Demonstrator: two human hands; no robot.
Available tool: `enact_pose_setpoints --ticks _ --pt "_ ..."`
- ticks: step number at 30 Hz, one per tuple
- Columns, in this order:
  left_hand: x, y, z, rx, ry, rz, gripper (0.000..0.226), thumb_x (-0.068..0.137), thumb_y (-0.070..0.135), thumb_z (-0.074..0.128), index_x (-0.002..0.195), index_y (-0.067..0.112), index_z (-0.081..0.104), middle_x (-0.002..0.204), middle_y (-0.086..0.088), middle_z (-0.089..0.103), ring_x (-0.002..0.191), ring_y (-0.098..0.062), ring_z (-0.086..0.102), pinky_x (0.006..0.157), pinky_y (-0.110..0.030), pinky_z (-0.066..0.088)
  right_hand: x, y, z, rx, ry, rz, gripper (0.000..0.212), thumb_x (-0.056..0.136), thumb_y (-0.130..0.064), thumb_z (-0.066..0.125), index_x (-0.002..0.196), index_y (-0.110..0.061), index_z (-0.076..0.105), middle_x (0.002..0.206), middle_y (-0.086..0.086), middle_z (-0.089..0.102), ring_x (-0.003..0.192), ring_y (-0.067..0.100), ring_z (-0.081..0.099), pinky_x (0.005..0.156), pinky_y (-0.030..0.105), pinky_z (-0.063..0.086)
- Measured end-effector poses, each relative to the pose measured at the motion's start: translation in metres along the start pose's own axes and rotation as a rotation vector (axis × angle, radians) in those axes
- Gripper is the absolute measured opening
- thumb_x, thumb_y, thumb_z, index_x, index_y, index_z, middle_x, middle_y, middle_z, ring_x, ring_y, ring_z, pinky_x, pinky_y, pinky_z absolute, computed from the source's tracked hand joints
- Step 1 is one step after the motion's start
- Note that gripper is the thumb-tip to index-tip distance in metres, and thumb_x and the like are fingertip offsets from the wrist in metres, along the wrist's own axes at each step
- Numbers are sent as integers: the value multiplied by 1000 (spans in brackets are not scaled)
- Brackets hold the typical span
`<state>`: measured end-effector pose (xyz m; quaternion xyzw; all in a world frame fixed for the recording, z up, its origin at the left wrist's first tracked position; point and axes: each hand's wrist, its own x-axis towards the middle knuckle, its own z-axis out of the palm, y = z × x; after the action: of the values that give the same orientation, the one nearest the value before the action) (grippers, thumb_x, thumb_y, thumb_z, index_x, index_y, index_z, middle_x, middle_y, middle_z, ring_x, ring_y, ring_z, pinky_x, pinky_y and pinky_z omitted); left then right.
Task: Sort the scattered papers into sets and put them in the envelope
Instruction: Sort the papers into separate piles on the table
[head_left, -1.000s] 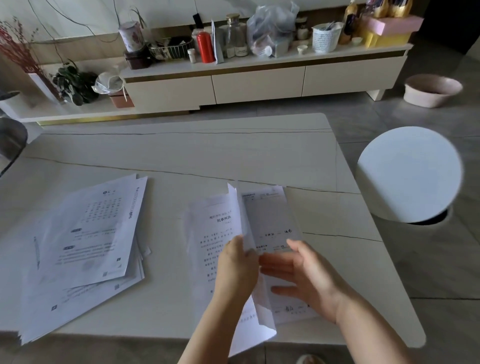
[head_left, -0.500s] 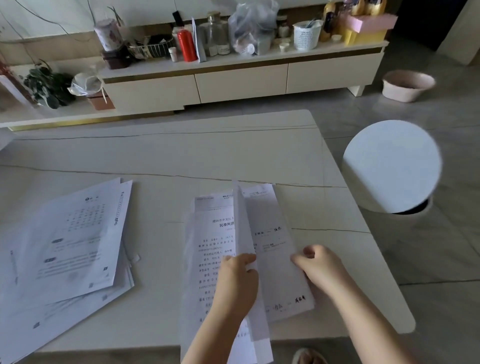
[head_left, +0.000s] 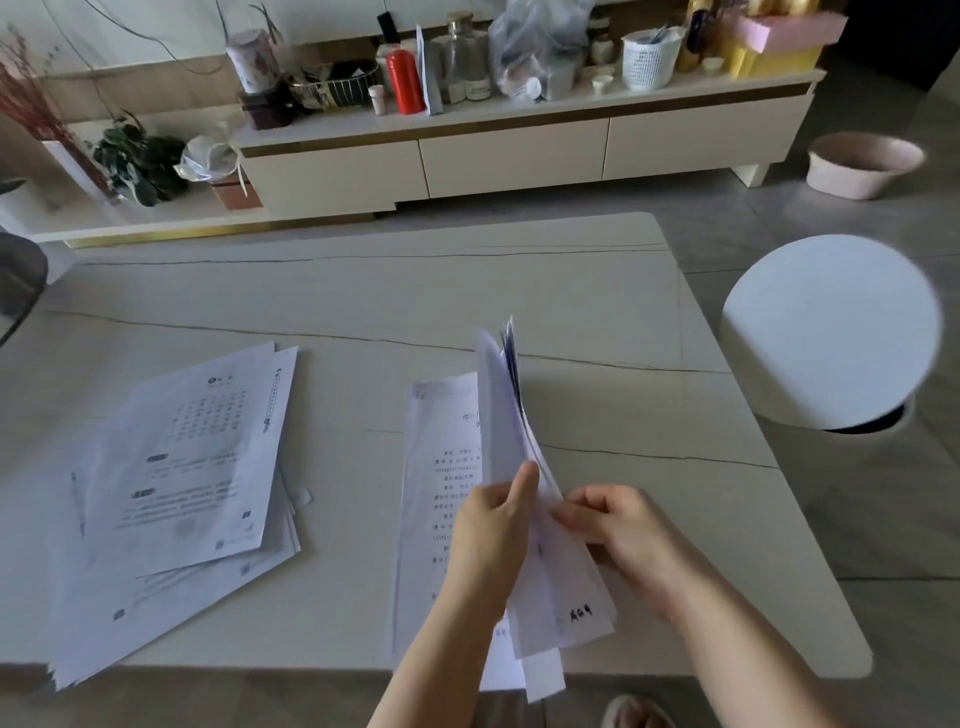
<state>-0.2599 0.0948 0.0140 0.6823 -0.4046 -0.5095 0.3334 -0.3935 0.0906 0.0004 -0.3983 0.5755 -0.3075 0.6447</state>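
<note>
Pale stone-patterned desk (head_left: 363, 291) fills most of the view, with a low cabinet (head_left: 519, 150) full of bottles and baskets behind it and a round white stool (head_left: 831, 332) off its right edge. Two lots of paper lie on the desk. A loose, fanned stack of printed sheets (head_left: 171, 483) rests at the left, its corners splayed and its lowest sheets reaching the near edge. At the centre a second set (head_left: 436, 467) lies partly flat, and from it several sheets (head_left: 506, 415) are lifted upright.

Left hand (head_left: 488, 535) holds those raised sheets with its thumb pressed against their face and its fingers hidden behind. Right hand (head_left: 618, 530) has its fingers curled in, pinching the edges of the same sheets from the right side. No envelope shows anywhere in view.

Sorting seems to be midway, with the person probably leafing through to split this set. The risks come from the grip and the layout: the raised sheets are held only at their lower part, so their tops could flop or slip out of order. The bottom ends of this set overhang the near edge, and a nudge could send pages to the floor. The left stack, already untidy, could get mixed in.
</note>
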Motion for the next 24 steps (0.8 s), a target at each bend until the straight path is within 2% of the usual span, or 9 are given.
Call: enact_pose_setpoints --ticks 3,5,9,11,14,17,20,23,24 --pt "-5 3 -1 -74 6 39 50 88 46 60 51 18 43 50 4 37 47 -10 36 45 -17 29 -3 -2 12 152 -58 37 23 77 -16 73 89 1 65 88 19 72 80 32 68 78 42 55" --pt "-5 2 -3 -110 17 42 56 87 41 64 41 20 39 44 9 33 45 -9 31 43 -16 25 -3 -5 13 211 -78 48 26 70 -18 74 86 0 64 85 20 71 76 30 67 73 39 55" --pt "-2 -1 -6 -228 36 13 40 83 40 69 57 12 54 58 -7 40 58 -16 37 54 -25 29 -1 -4 13 286 -97 49 29 65 -23 72 84 -1 66 79 13 71 68 19 67 61 26 52" --pt "-3 -1 -7 -223 30 2 39 82 40 70 60 12 52 60 -6 38 57 -16 35 55 -25 27 1 -3 13 303 -103 47 31 68 -22 70 89 0 66 80 13 71 69 18 68 61 24 52" --pt "0 -5 -8 -203 62 -23 37 82 29 70 55 14 49 48 3 41 46 -12 37 48 -18 30 1 -3 16 306 -81 29 15 83 -17 63 89 -4 67 77 10 71 67 17 66 60 25 52" --pt "5 -6 -14 -215 112 -43 12 73 20 61 70 10 56 64 -7 46 62 -18 42 60 -28 33 6 -2 15 247 48 20 11 93 -13 55 91 -6 63 76 8 67 65 17 61 58 26 49" --pt "11 -9 -25 -343 144 -115 9 73 12 64 73 4 61 70 -13 54 67 -22 50 65 -34 42 16 2 3 263 273 -1 7 91 -8 56 90 -4 62 79 9 65 70 22 59 65 28 46" --pt "13 -13 -34 -463 132 -182 16 86 1 62 70 -1 64 68 -16 65 62 -25 60 71 -36 53 17 8 -12 -211 617 -160 12 86 -7 61 97 -13 60 95 1 63 87 21 56 75 26 37" --pt "13 -14 -35 -488 117 -205 16 87 1 62 71 -1 65 67 -16 66 59 -25 62 71 -36 55 13 5 -8 -355 661 -248 17 86 -8 61 101 -15 61 99 -4 61 89 18 55 74 24 35"
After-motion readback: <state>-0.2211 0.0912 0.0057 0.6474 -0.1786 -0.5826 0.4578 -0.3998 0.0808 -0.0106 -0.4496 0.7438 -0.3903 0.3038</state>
